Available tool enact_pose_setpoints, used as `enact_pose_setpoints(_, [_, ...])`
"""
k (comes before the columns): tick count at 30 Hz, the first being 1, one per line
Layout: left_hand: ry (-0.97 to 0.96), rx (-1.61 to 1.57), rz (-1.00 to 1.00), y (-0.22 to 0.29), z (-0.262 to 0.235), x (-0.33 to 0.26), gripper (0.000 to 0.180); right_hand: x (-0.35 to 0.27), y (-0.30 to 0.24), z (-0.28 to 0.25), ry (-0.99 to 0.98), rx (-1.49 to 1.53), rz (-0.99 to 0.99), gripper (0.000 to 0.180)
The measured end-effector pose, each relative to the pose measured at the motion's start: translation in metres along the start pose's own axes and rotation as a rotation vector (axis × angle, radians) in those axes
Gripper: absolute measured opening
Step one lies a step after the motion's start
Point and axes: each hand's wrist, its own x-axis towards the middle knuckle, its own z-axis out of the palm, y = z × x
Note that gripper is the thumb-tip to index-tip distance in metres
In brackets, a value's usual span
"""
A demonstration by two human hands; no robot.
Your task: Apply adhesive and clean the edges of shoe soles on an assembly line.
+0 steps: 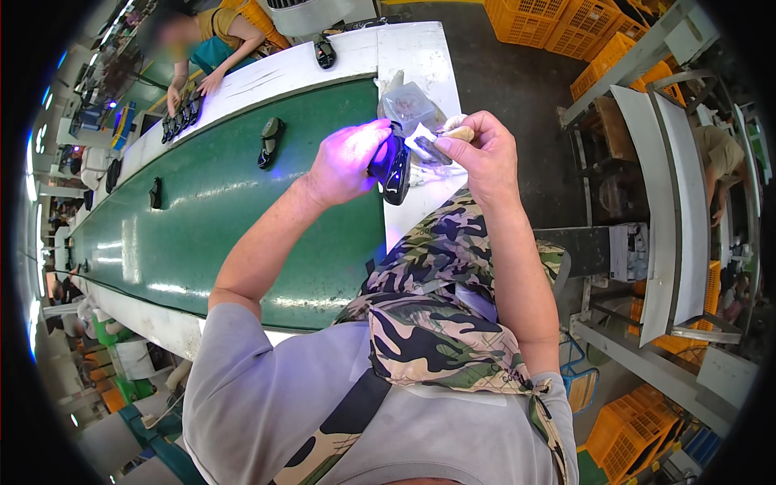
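Note:
My left hand (349,162) is closed around a glossy black shoe (395,174), which hangs toe down over the edge of the green belt. Violet light falls on that hand and the shoe. Just to the right, my right hand (485,153) pinches a white cloth (420,139) with a dark smear, close to the shoe. A tan piece, perhaps more cloth, also shows at those fingertips. Beyond both hands a clear plastic tub (406,105) stands on the white tabletop (418,52); what it holds is unclear.
Black shoes, such as one shoe (271,143), lie spaced along the green conveyor belt (226,218). Another shoe (324,51) rests on the far white ledge. Across the belt, a person's hands (212,82) touch a row of shoes. Orange crates (525,20) and a metal-framed rack (659,210) stand right.

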Motion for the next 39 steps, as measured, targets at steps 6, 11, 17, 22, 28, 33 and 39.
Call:
enact_pose_setpoints(6, [-0.185, -0.120, -0.195, 0.013, -0.003, 0.006, 0.050, -0.002, 0.001, -0.004, 0.026, -0.013, -0.022, 0.022])
enact_pose_setpoints(11, [-0.316, -0.198, -0.232, 0.015, -0.009, 0.007, 0.041, -0.002, 0.002, -0.007, 0.039, 0.000, -0.029, 0.022])
enact_pose_setpoints(17, [-0.525, -0.363, -0.259, 0.008, -0.014, 0.003, 0.046, 0.001, 0.007, -0.011, 0.081, -0.001, -0.070, 0.021])
enact_pose_setpoints(22, [-0.631, -0.517, -0.323, 0.009, -0.022, 0.004, 0.045, 0.003, 0.009, -0.013, 0.076, 0.011, -0.075, 0.021])
enact_pose_setpoints(28, [-0.773, -0.680, -0.444, 0.006, -0.024, -0.002, 0.050, 0.003, 0.010, -0.014, 0.091, -0.044, -0.088, 0.021])
enact_pose_setpoints(33, [-0.803, -0.784, -0.475, 0.008, -0.025, -0.001, 0.049, 0.003, 0.012, -0.016, 0.105, -0.083, -0.103, 0.021])
enact_pose_setpoints(39, [-0.793, -1.045, -0.607, 0.011, -0.024, -0.004, 0.048, 0.003, 0.013, -0.021, 0.119, -0.130, -0.103, 0.021])
